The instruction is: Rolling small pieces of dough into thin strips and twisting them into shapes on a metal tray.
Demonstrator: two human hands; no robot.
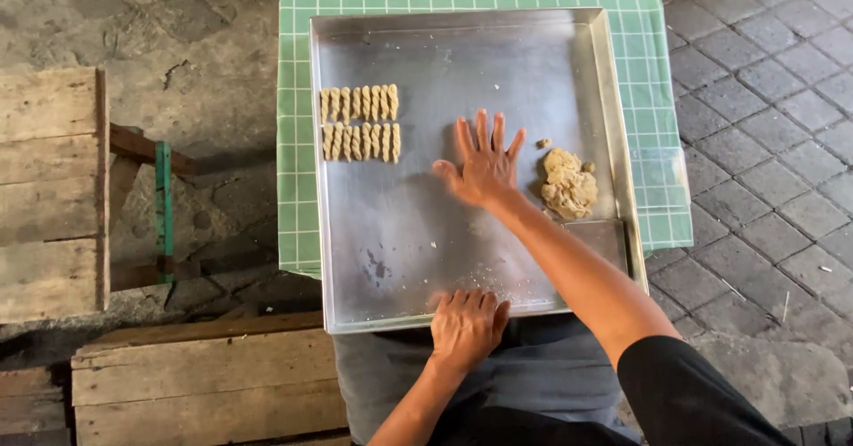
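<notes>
Here, right hand [484, 166] spread flat, pressing on tray [426, 250] middle, likely rolling dough beneath. Left hand [466, 326] curled over near rim, steadying tray. Dough lump [567, 184] just right; twists [360, 123] in two rows far left, clear of work.

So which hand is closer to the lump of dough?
Right. The right hand lies flat just left of the lump of dough; the left hand grips the tray's near edge, farther away.
</notes>
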